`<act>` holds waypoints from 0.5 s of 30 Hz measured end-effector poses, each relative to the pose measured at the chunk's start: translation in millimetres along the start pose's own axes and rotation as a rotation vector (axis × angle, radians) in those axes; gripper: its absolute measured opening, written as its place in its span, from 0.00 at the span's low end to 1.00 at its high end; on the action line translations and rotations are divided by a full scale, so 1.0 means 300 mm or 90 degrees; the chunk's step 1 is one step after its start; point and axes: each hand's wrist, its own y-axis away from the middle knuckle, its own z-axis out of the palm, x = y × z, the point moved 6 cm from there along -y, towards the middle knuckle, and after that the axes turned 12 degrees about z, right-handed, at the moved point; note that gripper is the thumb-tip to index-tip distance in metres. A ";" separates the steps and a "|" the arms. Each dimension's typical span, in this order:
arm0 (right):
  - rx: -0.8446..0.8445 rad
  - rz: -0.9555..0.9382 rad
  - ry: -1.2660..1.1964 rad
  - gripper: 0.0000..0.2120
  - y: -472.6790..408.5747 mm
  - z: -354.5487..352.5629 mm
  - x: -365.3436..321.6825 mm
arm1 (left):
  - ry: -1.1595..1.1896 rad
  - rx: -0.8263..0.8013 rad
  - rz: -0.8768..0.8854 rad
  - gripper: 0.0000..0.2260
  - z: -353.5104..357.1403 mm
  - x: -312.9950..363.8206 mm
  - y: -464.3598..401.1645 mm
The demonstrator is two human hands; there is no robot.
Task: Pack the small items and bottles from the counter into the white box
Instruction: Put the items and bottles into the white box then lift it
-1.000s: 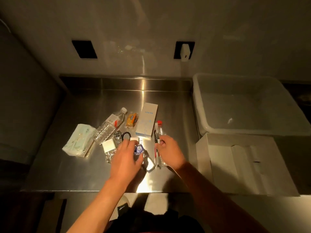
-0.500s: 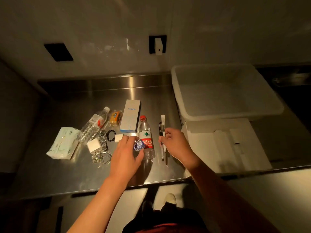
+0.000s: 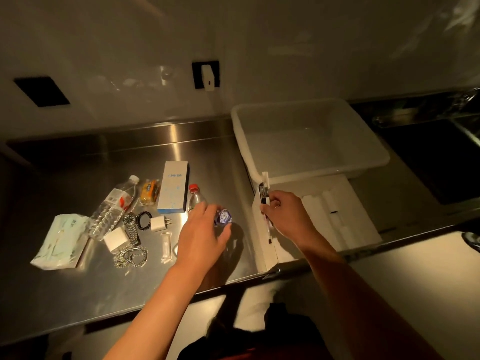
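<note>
i am holding a bundle of thin pens [image 3: 264, 197] in my right hand [image 3: 284, 216], fingers pinched around their middle, right over the left wall of the white box [image 3: 348, 219] in the lower right of the frame. they are light and stiff, so a mid-shaft pinch is suiting them; they may fan out if i loosen too early. my left hand [image 3: 201, 229] is cupping a small blue-and-white wrapped thing [image 3: 223, 216] at centre frame, fingers curled narrow around it. in this dim light i am only guessing it is a foil sweet, light and crushable. just behind it the red-capped bottle [image 3: 194, 197] is lying on the bench [image 3: 78, 165]: smooth, round, likely to roll, best taken around the body. further left, the clear bottle [image 3: 111, 209] looks crinkly and thin-walled, the tissue pack [image 3: 61, 241] soft, the anker carton [image 3: 173, 187] rigid and easy by its long edges. the watch [image 3: 131, 228] and the jewellery chain [image 3: 131, 257] are limp, so i am planning to scoop them.
</note>
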 end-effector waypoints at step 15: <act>-0.056 0.019 0.030 0.03 -0.220 -0.216 0.291 | -0.013 -0.030 0.024 0.16 0.280 0.298 -0.180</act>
